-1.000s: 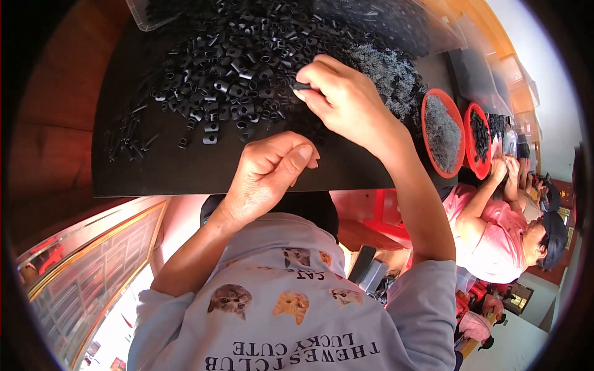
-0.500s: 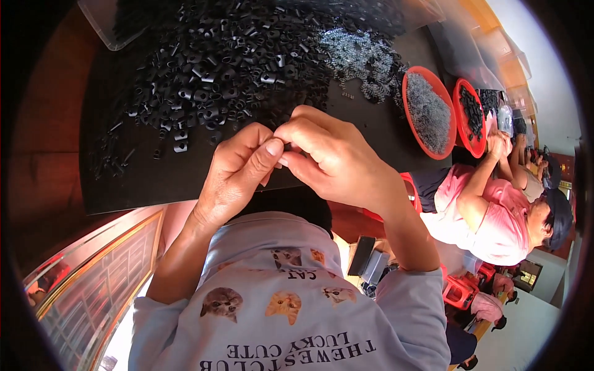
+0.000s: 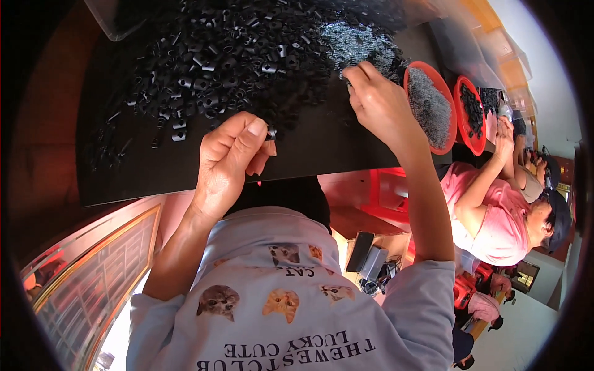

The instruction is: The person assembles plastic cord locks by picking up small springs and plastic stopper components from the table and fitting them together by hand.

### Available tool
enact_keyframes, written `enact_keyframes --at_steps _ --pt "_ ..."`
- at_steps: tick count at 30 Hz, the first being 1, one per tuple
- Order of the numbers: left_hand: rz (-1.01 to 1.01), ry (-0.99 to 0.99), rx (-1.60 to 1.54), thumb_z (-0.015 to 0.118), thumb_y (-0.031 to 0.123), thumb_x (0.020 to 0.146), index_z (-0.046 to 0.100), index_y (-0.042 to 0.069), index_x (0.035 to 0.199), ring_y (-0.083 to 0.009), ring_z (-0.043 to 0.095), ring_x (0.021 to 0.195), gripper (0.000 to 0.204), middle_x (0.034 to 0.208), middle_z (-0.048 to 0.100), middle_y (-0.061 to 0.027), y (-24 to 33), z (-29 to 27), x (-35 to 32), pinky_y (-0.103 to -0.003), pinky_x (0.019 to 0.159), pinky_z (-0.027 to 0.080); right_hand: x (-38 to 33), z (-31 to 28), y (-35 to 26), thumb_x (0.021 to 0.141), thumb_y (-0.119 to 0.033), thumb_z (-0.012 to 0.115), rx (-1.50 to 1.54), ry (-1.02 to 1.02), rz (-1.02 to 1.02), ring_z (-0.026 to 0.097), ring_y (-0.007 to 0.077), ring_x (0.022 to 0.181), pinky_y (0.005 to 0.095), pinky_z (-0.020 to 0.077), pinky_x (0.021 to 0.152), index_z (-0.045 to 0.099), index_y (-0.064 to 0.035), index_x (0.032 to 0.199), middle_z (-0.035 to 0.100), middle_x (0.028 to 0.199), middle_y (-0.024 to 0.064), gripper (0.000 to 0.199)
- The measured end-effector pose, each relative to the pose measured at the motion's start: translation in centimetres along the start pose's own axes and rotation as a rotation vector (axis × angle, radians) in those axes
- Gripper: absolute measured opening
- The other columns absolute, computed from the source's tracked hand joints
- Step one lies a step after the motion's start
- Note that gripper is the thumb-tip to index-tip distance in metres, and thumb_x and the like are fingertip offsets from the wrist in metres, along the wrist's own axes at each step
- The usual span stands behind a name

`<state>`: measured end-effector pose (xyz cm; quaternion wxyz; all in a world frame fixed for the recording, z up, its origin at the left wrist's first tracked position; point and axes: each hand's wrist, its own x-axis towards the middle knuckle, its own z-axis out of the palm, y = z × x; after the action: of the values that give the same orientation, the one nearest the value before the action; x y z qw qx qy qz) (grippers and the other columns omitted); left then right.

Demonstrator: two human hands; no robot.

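A: On the black table [image 3: 322, 145], seen from the head camera, what lies where?

B: A wide heap of black parts [image 3: 223, 55] covers the far side of the table. At the heap's right end sits a smaller grey pile of springs [image 3: 359, 43], touching the black parts.

A: And the hands?

B: The left hand [image 3: 229, 164] hangs over the table's near edge, below the heap. Its fingers are curled in, and thumb and forefinger pinch one small black piece [image 3: 271, 132] at the tips. The right hand [image 3: 380, 105] is stretched out to the spring pile; its fingertips are bunched together right at the pile's near edge. Whether they have hold of a spring I cannot tell, it is too small to see.

A: What else is about the table?

B: Right of the spring pile stands a red bowl [image 3: 447, 117] holding grey springs, and just past it a second red bowl [image 3: 463, 127] holding black parts. Beyond the bowls, at the table's right end, another person in a pink shirt [image 3: 495, 216] has their hands near the second bowl.
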<state>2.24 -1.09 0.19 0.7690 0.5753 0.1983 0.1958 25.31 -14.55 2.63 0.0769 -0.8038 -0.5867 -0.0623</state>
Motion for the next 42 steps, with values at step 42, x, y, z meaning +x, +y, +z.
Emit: enact_keyframes --at_steps 42 --pt "0.034 0.004 -0.191 0.048 0.035 0.104 0.060 0.005 0.083 -0.0054 0.047 0.056 0.038 0.073 0.060 0.0000 -0.6 -0.9 0.0 -0.020 0.050 0.037 1.2 0.0 -11.9 0.085 0.013 0.057 1.049 0.347 -0.094 0.065 0.0139 0.062 0.0244 0.0532 0.055 0.063 0.0047 0.095 0.061 0.079 0.0097 0.014"
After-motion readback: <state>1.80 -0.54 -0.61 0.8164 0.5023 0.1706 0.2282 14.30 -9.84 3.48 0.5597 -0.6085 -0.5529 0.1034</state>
